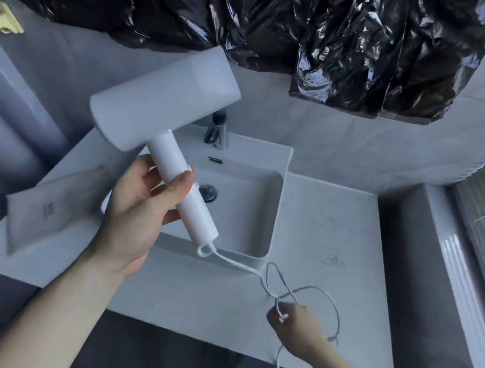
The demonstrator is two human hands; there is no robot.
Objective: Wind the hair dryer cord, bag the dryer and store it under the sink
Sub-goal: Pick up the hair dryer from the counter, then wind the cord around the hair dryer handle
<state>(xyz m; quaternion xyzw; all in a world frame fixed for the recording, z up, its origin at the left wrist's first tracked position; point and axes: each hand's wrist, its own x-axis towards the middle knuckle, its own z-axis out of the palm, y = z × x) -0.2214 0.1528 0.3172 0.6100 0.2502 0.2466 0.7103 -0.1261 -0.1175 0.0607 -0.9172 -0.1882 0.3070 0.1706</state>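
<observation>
Both hands busy: left hand (134, 215) holds dryer (164, 110), right hand (293, 325) cord (325, 298).

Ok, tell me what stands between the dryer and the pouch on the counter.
Nothing visible does. The left hand holds the hair dryer by its handle above the counter, and the grey pouch lies flat just below and to its left. The cord is loose, though, looped through the right hand and hanging off the counter edge.
</observation>
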